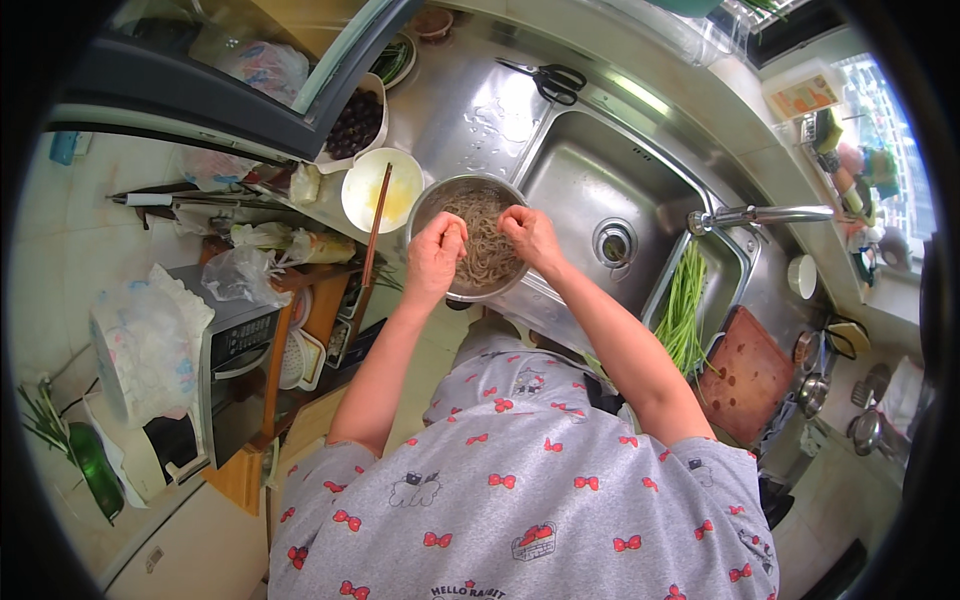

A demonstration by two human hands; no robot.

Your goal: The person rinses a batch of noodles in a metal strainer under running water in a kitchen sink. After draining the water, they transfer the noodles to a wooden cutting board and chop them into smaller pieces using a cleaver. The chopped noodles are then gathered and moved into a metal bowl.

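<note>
A round stainless steel pot (417, 204) stands at the counter's front edge, left of the sink. Thin greyish-brown noodles (484, 259) lie tangled inside it. Over the pot's left side, my left hand (439, 251) is curled with its fingertips pinched at the noodles. My right hand (531, 234) is bent the same way over the right side, also pinching strands. The fingers partly hide what they hold. Close to the pot on the left is a white bowl (360, 199) with yellow liquid residue, and brown chopsticks (379, 225) rest across it, jutting past its rim.
The steel sink (570, 172) has a side basin holding green stalks (682, 311). Black-handled scissors (559, 82) lie behind. Dark round fruit (356, 124) fills a white container. An open glazed cabinet door (315, 120) hangs at upper left. A reddish cutting board (746, 375) rests at right.
</note>
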